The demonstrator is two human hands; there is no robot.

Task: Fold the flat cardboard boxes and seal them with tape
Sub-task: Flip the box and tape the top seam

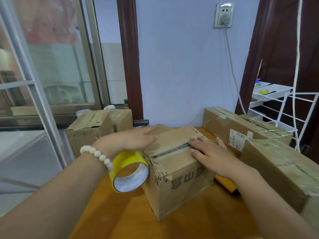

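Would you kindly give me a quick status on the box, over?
Left hand, right hand flat on box flaps. Seam gap showing. Tape roll beside box.

A pale blue wall rises at the far edge of the orange-brown wooden desk. High on it sits a wall socket, with a white cable hanging down from its plug. At left is a sliding glass door, then a dark brown frame. A green-capped bottle stands at the frame's foot. At far right, a white wire rack holds white trays.
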